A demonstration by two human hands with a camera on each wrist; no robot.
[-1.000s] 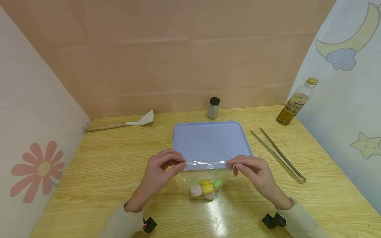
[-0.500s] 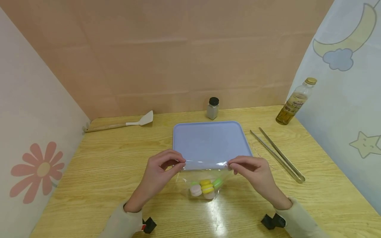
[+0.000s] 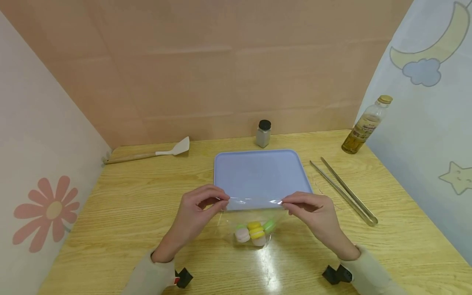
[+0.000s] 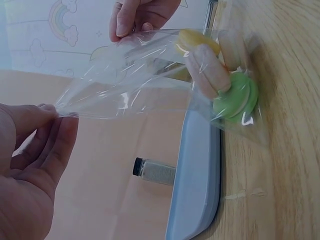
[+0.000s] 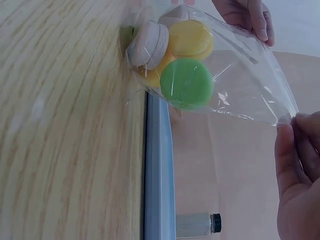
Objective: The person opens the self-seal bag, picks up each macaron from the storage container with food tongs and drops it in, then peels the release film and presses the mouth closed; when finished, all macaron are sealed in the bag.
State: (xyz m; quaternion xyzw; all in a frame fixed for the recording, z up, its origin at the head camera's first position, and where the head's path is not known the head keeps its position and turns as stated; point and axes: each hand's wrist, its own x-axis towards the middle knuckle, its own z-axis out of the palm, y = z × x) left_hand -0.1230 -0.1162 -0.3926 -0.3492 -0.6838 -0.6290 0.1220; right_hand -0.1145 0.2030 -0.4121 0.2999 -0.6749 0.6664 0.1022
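Note:
A clear plastic bag [image 3: 239, 216] holds several macarons in yellow, green and pale pink. In the head view my left hand [image 3: 197, 213] pinches the bag's top left corner between thumb and fingers. The right hand [image 3: 317, 213] pinches the opposite top corner, so the top edge is stretched straight between them. Low in the bag, a yellow macaron [image 3: 257, 232] sits beside a pale pink macaron [image 3: 242, 234]. A green macaron [image 5: 186, 83] presses against the film in the right wrist view. The bag's bottom hangs close over the table.
Just behind the bag lies a blue tray [image 3: 262, 172]. Metal tongs [image 3: 348, 194] rest to its right, and a bottle of amber liquid [image 3: 363, 131] stands farther back. A black-capped jar [image 3: 263, 135] is behind the tray; a spatula [image 3: 147, 155] lies at back left.
Over the last second the right hand's fingers have settled at the bag's right corner, and the top edge looks straighter. The left hand keeps its place; the macarons barely move.

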